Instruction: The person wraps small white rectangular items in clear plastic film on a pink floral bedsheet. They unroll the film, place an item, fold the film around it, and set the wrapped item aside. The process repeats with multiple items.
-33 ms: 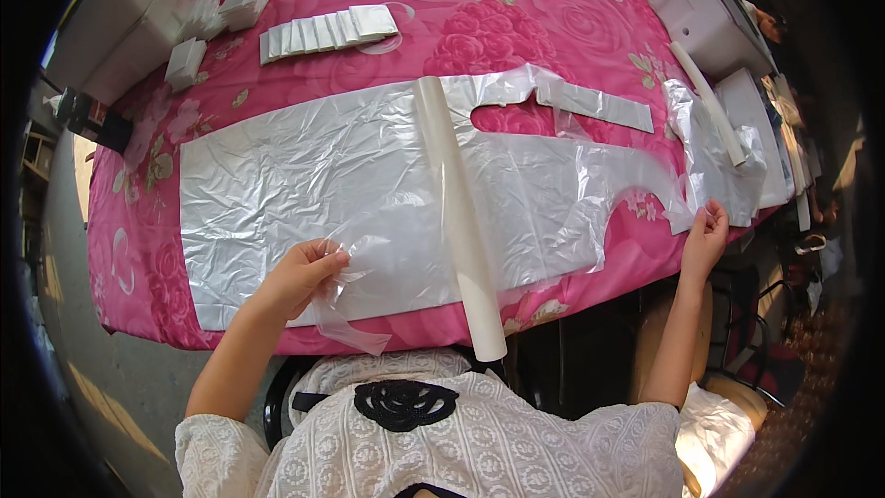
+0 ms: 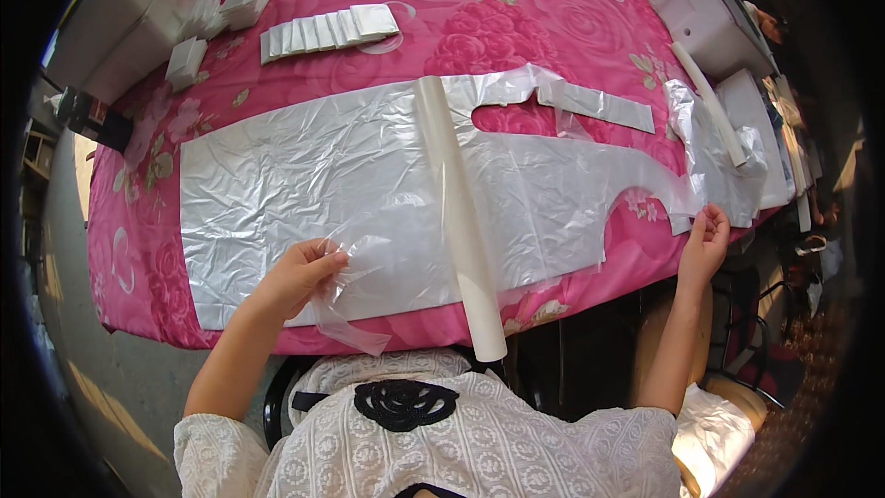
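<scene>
A flat stack of thin, translucent plastic aprons (image 2: 277,194), with a neck hole and curved cut-outs at its right part, lies across the table. Over it, slanting from the far edge to past the near edge, lies a long off-white tube (image 2: 458,221). My left hand (image 2: 306,272) is closed in a pinch on the loose, crumpled edge of the top apron, left of the tube. At the right, my right hand (image 2: 706,238) pinches the end of the apron's narrow strap, beside a heap of plastic film (image 2: 714,143).
Folded plastic packets (image 2: 327,34) stand in a row at the far side, with more small stacks at far left. A dark bottle (image 2: 97,120) and white boxes (image 2: 124,23) are on the left. Another white box (image 2: 705,14) and a thin tube (image 2: 708,103) are right.
The apron strap at my right hand has lifted and shifted slightly, and that hand has moved a little. My left hand and the tube stay nearly still.
</scene>
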Available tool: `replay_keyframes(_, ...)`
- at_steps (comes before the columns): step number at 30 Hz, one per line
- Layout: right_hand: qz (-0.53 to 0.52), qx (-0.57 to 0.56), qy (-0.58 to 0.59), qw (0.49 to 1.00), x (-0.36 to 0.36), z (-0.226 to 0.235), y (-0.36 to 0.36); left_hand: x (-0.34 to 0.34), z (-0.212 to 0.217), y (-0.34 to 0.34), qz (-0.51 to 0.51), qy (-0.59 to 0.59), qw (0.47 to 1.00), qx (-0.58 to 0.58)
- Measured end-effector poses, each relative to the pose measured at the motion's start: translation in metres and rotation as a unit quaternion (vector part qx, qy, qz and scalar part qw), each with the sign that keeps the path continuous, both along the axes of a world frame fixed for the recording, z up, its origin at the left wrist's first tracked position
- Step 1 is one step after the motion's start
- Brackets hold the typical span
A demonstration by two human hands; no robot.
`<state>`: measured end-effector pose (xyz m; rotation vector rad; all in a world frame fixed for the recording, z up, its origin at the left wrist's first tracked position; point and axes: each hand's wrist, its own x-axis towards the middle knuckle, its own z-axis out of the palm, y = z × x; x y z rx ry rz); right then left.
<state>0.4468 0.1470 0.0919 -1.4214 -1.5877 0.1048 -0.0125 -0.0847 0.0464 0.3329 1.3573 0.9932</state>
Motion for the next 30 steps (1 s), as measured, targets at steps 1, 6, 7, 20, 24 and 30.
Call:
replay_keyframes(1,0.075,-0.044,-0.002,0.996,-0.028,0.012,-0.026,-0.003,-0.001,-0.002,-0.003,0.022,1.000,-0.003)
replay_keyframes(6,0.367,-0.455,-0.211,0.784,-0.134,-0.001,-0.144,-0.063,0.008,-0.026,-0.051,0.118,0.992,0.008)
replay_keyframes(7,0.365,-0.463,-0.285,0.756,-0.140,-0.007,-0.150,-0.077,0.011,-0.033,-0.037,0.141,0.989,-0.001)
replay_keyframes(20,0.347,-0.500,-0.160,0.777,-0.139,-0.021,-0.160,-0.061,0.051,-0.017,-0.105,0.758,0.623,0.160)
replay_keyframes(24,0.348,-0.506,-0.134,0.778,-0.140,-0.023,-0.163,0.042,0.035,0.025,-0.178,0.616,0.698,0.319)
replay_keyframes(30,0.341,-0.524,-0.136,0.769,-0.137,-0.017,-0.165,0.100,-0.013,0.067,-0.195,0.596,0.703,0.335)
